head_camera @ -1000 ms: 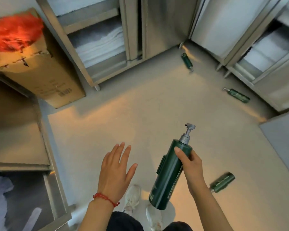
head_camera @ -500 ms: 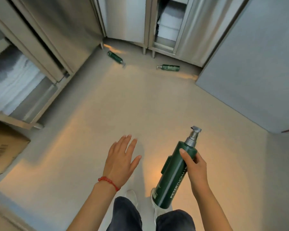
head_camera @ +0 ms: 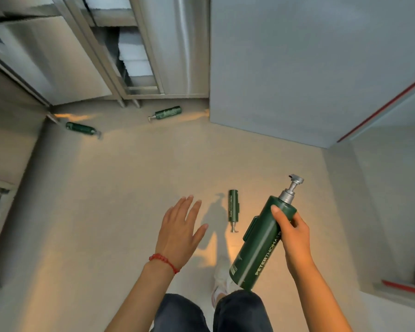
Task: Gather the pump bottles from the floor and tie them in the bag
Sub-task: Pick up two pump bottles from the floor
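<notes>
Your right hand (head_camera: pixel 291 232) gripped one bottle (head_camera: pixel 265 240) while the left hand (head_camera: pixel 179 232) hung open, so the nearest bottle (head_camera: pixel 233 209) (lying just beyond it) wanted a stoop and mid-body grasp.

I hold one pump bottle (head_camera: pixel 261 243) at right — a second bottle (head_camera: pixel 233 209) lies on the floor (head_camera: pixel 106 200) just left; two more bottles (head_camera: pixel 168 113) lie by the far cabinets (head_camera: pixel 82 63).
</notes>
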A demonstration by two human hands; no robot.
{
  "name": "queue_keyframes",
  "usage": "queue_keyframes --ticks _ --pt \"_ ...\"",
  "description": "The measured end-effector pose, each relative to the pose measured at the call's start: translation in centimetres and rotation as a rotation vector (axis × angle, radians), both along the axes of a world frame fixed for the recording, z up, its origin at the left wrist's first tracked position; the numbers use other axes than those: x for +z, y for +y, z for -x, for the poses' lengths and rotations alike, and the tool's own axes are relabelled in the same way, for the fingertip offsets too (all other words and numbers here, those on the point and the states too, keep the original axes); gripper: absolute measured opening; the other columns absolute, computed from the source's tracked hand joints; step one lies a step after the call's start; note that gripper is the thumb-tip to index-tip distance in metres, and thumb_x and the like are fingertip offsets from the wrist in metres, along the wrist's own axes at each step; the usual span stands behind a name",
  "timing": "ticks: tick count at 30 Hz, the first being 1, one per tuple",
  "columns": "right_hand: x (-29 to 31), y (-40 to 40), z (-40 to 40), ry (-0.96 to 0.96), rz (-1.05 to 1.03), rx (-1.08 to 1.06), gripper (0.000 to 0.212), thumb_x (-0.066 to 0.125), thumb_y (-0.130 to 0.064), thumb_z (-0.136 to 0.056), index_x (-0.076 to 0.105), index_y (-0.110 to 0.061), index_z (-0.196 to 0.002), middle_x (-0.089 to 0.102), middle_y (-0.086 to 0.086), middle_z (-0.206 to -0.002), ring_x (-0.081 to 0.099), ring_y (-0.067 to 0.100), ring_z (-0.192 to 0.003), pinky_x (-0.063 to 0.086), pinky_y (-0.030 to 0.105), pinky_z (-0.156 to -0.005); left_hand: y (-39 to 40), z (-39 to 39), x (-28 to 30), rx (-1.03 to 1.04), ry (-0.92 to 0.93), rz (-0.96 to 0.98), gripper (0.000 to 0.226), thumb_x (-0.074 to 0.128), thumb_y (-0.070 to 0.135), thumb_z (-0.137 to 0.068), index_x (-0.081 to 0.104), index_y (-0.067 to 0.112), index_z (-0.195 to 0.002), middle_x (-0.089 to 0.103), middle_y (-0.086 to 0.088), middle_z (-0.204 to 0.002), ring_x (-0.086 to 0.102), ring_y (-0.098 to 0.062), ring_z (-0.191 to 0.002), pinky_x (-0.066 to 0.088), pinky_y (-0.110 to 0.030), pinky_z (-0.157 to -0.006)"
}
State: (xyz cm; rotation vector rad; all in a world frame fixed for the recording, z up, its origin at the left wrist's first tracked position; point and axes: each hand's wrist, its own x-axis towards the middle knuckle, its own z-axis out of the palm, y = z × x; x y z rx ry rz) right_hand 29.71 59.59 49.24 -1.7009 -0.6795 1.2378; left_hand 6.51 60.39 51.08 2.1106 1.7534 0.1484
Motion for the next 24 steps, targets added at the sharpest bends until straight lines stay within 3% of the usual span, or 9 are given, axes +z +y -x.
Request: queue_keyframes --ticks 5,8,15,24 --pt "0.8 4.3 -4.5 0.023 -0.009 -0.131 0.023 0.066 -0.040 -0.074 0.062 -0.027 -0.093 0.064 0.006 -0.089 0.062 0.022 -0.084 0.049 0.029 -0.069 6.9 -5.0 0.6 -0.123 -0.021 -0.016 0.049 0.048 0.037 -0.088 0.049 0.005 -0.126 0.051 -0.019 -0.132 0.048 -0.036 -0.122 0.040 -0.051 -0.098" --pt "0.4 5.8 -6.9 0.043 0.004 -0.264 0.023 0.066 -0.038 -0.076 0.061 -0.026 -0.095 0.064 0.007 -0.091 0.062 0.025 -0.085 0.050 0.032 -0.070 11.2 -7.7 0.1 -0.253 -0.013 -0.041 0.051 0.067 0.025 -0.080 0.051 0.003 -0.123 0.054 -0.021 -0.129 0.050 -0.038 -0.119 0.042 -0.053 -0.094" --pt "-0.6 7.5 -9.7 0.058 0.025 -0.602 0.024 0.065 -0.036 -0.078 0.060 -0.025 -0.098 0.064 0.008 -0.093 0.062 0.025 -0.087 0.049 0.030 -0.069 20.8 -13.7 -1.9 -0.569 -0.015 -0.012 0.050 0.062 0.026 -0.084 0.047 0.006 -0.127 0.049 -0.020 -0.134 0.044 -0.037 -0.125 0.037 -0.050 -0.101" --pt "-2.8 7.8 -5.6 0.161 0.079 -1.196 0.020 0.064 -0.041 -0.077 0.060 -0.026 -0.090 0.063 0.005 -0.087 0.060 0.023 -0.084 0.049 0.036 -0.076 29.5 -19.1 -5.4 -1.247 0.156 0.050 0.055 0.037 0.042 -0.093 0.026 0.015 -0.140 0.028 -0.009 -0.150 0.021 -0.022 -0.138 0.020 -0.038 -0.112"
